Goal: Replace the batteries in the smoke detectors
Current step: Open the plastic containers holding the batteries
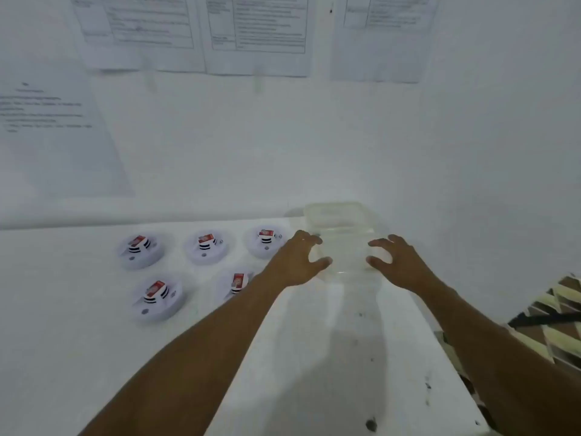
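The white wall (314, 146) fills the upper half of the view. Printed paper sheets (257, 26) are fixed to it above and to the left of the clear plastic container (342, 234); their text is too blurred to read. Below lies the white surface (78, 341), and the container stands at its far edge, close to the wall. Right of the container, past the edge of the surface, is a brown-and-cream patterned thing (559, 309) crossed by a dark strap. I cannot tell what it is.

Both bare forearms reach toward the container. The left hand (295, 259) is at its left wall and the right hand (399, 262) at its right wall. On each hand the fingers are spread and curved like a claw, with the thumb low and the fingers up by the rim. This looks like a two-sided grip meant to lift or slide the box without tipping it. The box is see-through and smeared, so I cannot tell whether the grip is clamped on it or just short of touching.

Five round white smoke detectors (141, 251) lie flat to the left of the container, three in a far row and two nearer; the left forearm partly covers the nearest one. A small red-and-white battery (206, 239) rests on top of each, probably laid out so each unit's cell is ready to hand. The container, which appears empty, is likely being fetched to take batteries.
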